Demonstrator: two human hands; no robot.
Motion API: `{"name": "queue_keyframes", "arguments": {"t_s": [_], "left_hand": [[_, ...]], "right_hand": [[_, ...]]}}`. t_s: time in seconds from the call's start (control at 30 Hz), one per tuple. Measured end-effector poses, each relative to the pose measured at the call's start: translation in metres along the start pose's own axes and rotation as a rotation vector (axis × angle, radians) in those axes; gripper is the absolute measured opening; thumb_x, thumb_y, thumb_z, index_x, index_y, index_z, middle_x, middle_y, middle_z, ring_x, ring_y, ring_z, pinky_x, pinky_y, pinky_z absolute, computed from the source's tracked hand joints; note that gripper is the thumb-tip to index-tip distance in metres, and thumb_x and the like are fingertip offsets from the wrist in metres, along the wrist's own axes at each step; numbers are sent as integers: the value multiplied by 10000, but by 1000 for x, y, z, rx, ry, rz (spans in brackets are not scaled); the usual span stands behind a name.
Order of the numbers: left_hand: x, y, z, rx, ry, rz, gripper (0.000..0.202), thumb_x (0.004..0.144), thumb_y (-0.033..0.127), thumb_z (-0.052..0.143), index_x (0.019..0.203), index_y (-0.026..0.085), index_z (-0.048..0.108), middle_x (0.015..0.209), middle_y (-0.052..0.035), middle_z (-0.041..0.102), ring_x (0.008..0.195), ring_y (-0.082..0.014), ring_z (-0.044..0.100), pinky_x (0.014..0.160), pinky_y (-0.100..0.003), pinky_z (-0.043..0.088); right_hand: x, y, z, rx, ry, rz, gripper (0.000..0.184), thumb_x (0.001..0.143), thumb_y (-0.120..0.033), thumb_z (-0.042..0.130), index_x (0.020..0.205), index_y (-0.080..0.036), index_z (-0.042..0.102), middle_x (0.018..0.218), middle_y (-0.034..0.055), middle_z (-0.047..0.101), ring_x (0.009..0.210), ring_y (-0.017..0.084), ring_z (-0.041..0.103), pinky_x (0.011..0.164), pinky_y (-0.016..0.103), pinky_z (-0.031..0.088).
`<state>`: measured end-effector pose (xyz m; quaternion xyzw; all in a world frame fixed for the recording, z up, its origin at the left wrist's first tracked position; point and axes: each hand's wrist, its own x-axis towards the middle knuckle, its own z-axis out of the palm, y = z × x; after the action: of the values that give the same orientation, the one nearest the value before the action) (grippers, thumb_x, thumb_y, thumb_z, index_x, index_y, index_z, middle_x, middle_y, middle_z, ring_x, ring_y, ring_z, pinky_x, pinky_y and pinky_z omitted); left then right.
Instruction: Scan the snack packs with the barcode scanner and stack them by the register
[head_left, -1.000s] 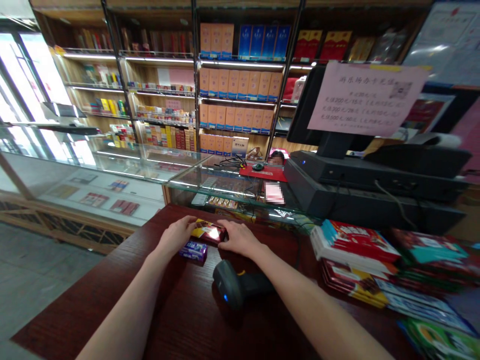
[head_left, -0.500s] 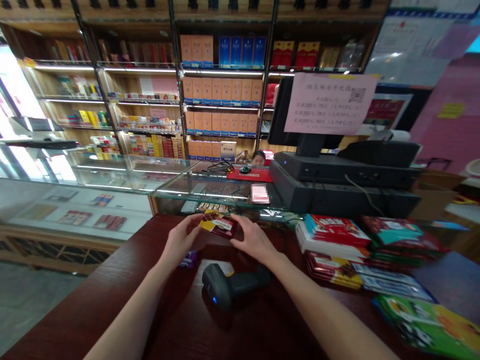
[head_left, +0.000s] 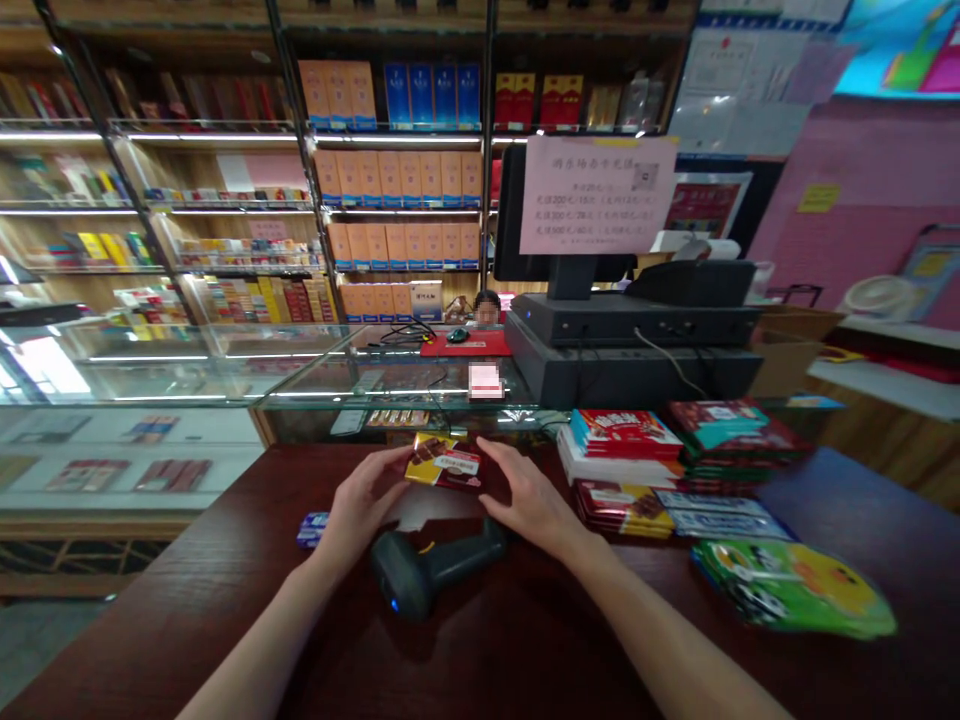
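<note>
A small red and yellow snack packet (head_left: 444, 464) is held above the dark wooden counter (head_left: 225, 590) between both hands. My left hand (head_left: 365, 505) grips its left end, fingers curled. My right hand (head_left: 526, 495) holds the right end with fingers partly stretched. A black barcode scanner (head_left: 427, 568) lies on the counter just below the hands. A small purple packet (head_left: 312, 528) lies left of my left wrist.
Stacks of snack packets (head_left: 637, 460) and a green bag (head_left: 795, 590) lie on the counter at right. A black till with monitor (head_left: 630, 340) stands behind them. A glass display case (head_left: 315, 380) runs across behind the counter. A person sits behind the case, before stocked shelves (head_left: 405, 200).
Both hands have lifted the red and yellow packet off the counter and tilted it. The view has swung to the right, showing more of the counter's right side.
</note>
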<state>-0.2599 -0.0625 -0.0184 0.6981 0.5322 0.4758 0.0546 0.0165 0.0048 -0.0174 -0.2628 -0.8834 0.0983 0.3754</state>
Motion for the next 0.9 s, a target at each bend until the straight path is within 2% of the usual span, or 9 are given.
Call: {"name": "queue_keyframes", "arguments": {"t_s": [0.17,0.4,0.6,0.8,0.9], "left_hand": [[0,-1,3,49,-22,57,398,892,392,632,1267,260,624,1139,-49,716,970,-204,707,906,-374,589],[-3,-4,5,75,-85,108,422,914,430,620,1308,282,590,1186,-48,697,1036,-210,695,962,-383,565],[-6,-11,0,175,-112,140,539,924,405,614,1435,313,470,1357,-62,622,1226,-236,615,1068,-415,501],[-3,-4,-8,300,-237,281,639,955,373,582,1535,355,317,1523,-72,491,1386,-253,482,1150,-474,415],[-1,-3,-9,315,-253,321,662,967,374,567,1554,354,262,1564,-75,441,1433,-250,421,1176,-497,376]], "right_hand": [[-13,4,-3,5,32,-42,803,879,-146,608,1574,-292,235,1516,97,485,1397,242,464,1146,474,416],[-20,12,-2,-22,19,-43,797,896,-162,598,1588,-278,221,1523,111,487,1403,253,468,1141,469,416],[-23,11,-3,-12,14,-36,793,897,-169,598,1588,-282,226,1523,110,488,1394,257,481,1140,471,416],[-25,12,-2,-44,14,-65,771,913,-157,567,1588,-277,215,1535,108,472,1404,243,468,1135,458,424],[-25,11,-2,-47,14,-69,767,918,-144,548,1591,-277,206,1549,102,455,1417,239,452,1144,460,416]]}}
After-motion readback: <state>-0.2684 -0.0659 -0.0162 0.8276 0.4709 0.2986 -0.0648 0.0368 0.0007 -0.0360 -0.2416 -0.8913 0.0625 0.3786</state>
